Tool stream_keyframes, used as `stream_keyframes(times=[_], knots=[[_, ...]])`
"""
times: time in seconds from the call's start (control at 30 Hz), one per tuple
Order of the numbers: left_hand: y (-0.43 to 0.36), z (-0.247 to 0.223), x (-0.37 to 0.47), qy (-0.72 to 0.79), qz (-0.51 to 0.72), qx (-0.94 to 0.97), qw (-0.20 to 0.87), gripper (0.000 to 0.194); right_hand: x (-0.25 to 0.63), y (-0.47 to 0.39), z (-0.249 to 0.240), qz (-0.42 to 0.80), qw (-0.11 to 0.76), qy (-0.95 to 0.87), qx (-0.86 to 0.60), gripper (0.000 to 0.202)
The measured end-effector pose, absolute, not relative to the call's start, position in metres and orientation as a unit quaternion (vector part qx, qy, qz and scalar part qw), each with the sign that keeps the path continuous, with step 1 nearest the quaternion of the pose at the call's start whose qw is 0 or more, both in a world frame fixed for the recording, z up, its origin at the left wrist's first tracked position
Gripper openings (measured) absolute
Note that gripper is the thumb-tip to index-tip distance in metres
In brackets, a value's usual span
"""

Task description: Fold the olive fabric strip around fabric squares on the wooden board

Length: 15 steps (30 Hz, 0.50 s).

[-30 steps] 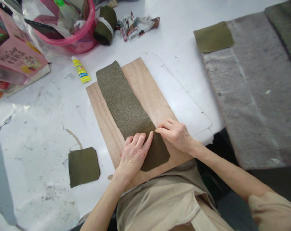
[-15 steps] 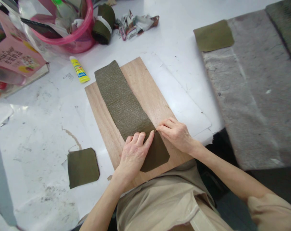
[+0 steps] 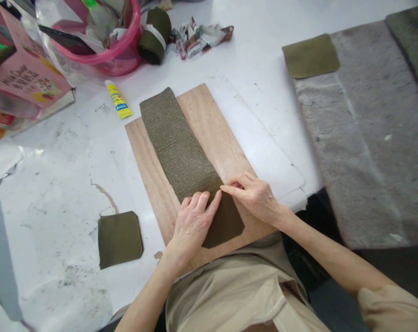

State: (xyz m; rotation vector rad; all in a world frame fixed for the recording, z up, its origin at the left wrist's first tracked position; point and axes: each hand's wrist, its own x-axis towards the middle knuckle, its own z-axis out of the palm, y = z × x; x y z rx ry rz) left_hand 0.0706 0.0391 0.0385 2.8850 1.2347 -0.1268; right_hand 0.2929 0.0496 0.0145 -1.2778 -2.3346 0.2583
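A long olive fabric strip (image 3: 181,138) with a speckled, fuzzy face lies slantwise on a thin wooden board (image 3: 214,120). At its near end is a smooth, darker olive fabric piece (image 3: 226,223) with cut corners, meeting the strip along a line under my hands. My left hand (image 3: 195,216) lies on this join, fingers spread and pressing down, thumb stretched toward the right edge. My right hand (image 3: 253,193) has its fingers curled in and one digit tip on the fabric's right edge, close to my left thumb. What lies under the fingertips is hidden.
A loose olive fabric square (image 3: 120,240) lies left of the board. Beyond stand a yellow glue tube (image 3: 119,99), a pink basket (image 3: 101,62) of odds and ends, a fabric roll (image 3: 155,37) and crumpled wrappers (image 3: 202,37). A large grey sheet (image 3: 364,138) overhangs the table's right side.
My right hand has shifted slightly left, its fingers curling more and one digit reaching farther onto the fabric edge. My left hand stays pressed in place. The view has tilted a little.
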Motion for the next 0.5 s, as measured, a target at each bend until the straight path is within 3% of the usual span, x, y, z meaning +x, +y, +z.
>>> stream_keyframes(times=[0.5], knots=[[0.015, 0.019, 0.047, 0.451, 0.055, 0.891, -0.004, 0.043, 0.297, 0.036, 0.01, 0.036, 0.167, -0.865, -0.472, 0.033]])
